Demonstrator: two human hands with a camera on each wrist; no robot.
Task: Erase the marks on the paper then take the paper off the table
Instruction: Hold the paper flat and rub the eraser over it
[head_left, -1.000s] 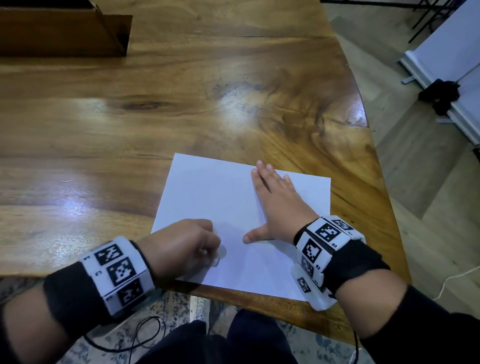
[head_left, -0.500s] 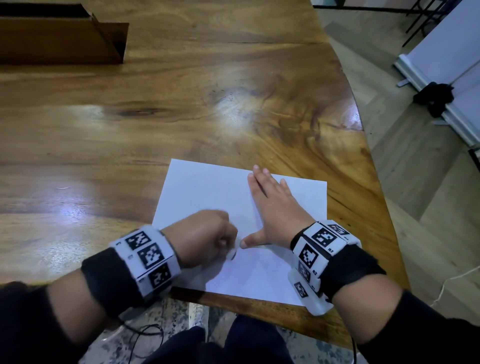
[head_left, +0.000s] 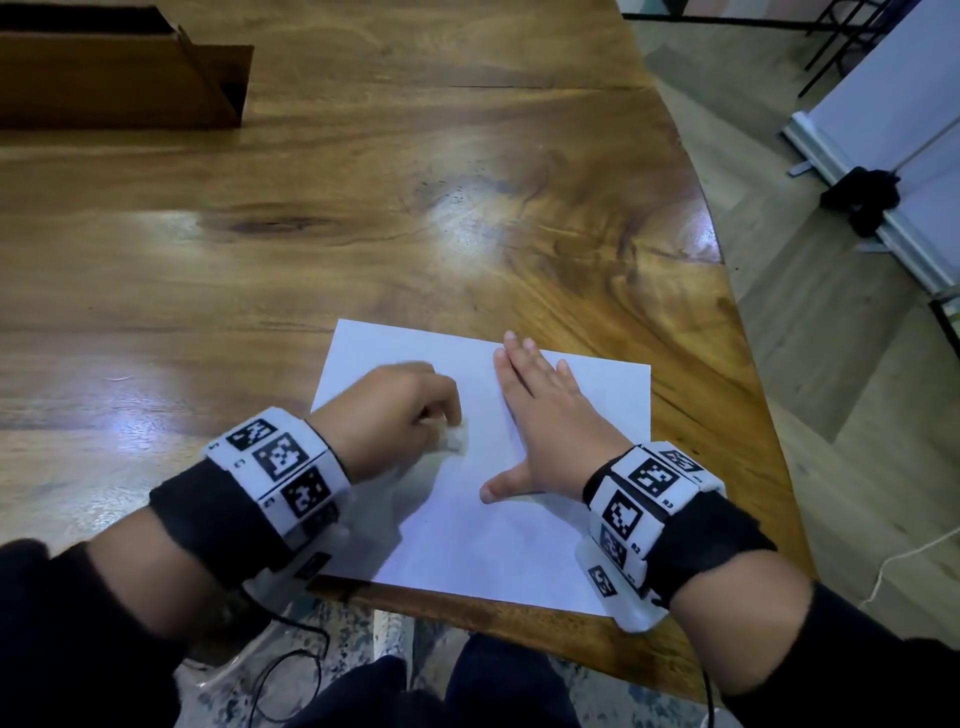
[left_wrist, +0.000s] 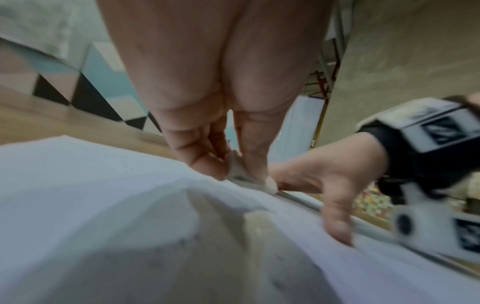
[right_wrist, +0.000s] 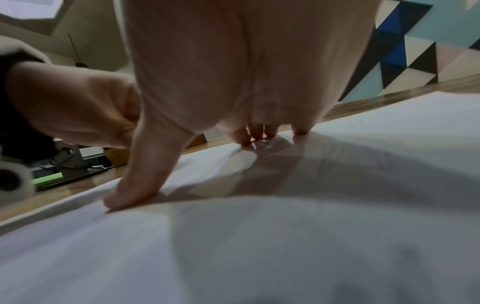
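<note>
A white sheet of paper (head_left: 519, 525) lies near the front edge of the wooden table (head_left: 363, 234). My left hand (head_left: 400, 410) is curled and pinches a small white eraser (head_left: 457, 439) against the sheet's left part. In the left wrist view the eraser (left_wrist: 240, 171) sits between thumb and fingers, touching the paper (left_wrist: 103, 195). My right hand (head_left: 545, 421) lies flat on the paper, fingers straight and thumb spread. The right wrist view shows its thumb and fingertips (right_wrist: 259, 133) pressing on the sheet (right_wrist: 311, 205). No marks stand out in the blurred views.
A brown cardboard box (head_left: 119, 73) stands at the table's far left. The table's curved right edge (head_left: 727, 291) drops to the floor, where a white panel (head_left: 883, 130) leans. A dark cable (head_left: 291, 670) hangs below the front edge.
My left hand with the eraser has moved up the paper, away from the front edge and toward the sheet's middle left. The right hand has stayed flat in place.
</note>
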